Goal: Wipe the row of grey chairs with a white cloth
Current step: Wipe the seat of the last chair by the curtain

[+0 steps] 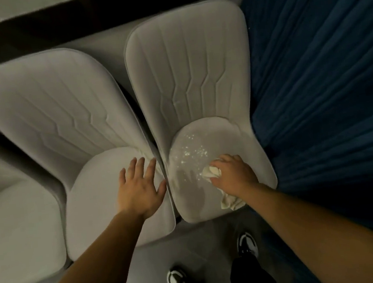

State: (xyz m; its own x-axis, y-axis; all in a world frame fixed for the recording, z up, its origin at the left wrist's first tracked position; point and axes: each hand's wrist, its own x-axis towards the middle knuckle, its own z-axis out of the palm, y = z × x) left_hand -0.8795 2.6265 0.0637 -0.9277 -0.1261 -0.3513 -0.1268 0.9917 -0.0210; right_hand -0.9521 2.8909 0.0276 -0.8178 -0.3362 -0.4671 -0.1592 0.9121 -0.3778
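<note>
Grey padded chairs stand side by side below me. On the seat of the right chair lie pale crumbs. My right hand presses a crumpled white cloth onto that seat, just right of the crumbs; a tail of the cloth hangs out under my wrist near the seat's front edge. My left hand lies flat, fingers spread, on the right side of the middle chair's seat. A third chair shows partly at the far left.
A dark blue pleated curtain hangs right beside the right chair. A dark ledge and a pale wall run behind the chair backs. My shoes stand on the grey floor in front of the seats.
</note>
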